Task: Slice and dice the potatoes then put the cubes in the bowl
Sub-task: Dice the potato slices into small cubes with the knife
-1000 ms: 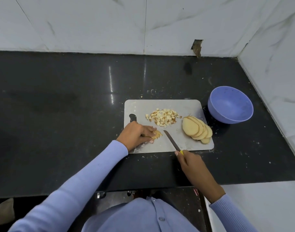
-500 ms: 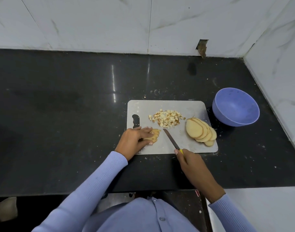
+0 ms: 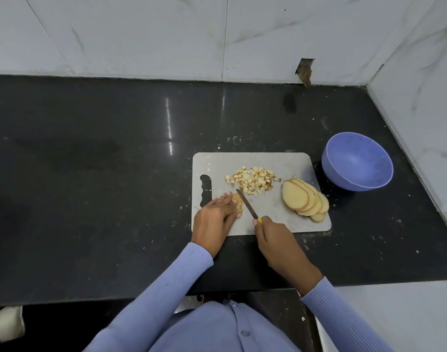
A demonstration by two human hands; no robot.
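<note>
The shiny black counter [image 3: 103, 174] held a gray cutting board [image 3: 288, 163] right under both hands. A purple bowl [image 3: 357, 161] sat on the counter past the right hand, near the board. Tiny white crumbs [image 3: 379, 237] dotted the counter.

Board [image 3: 288, 161] on worktop [image 3: 90, 174]; cubes [image 3: 253, 182] at board centre, slices [image 3: 305, 199] to their right, bowl [image 3: 357, 161] on worktop right of board.
</note>
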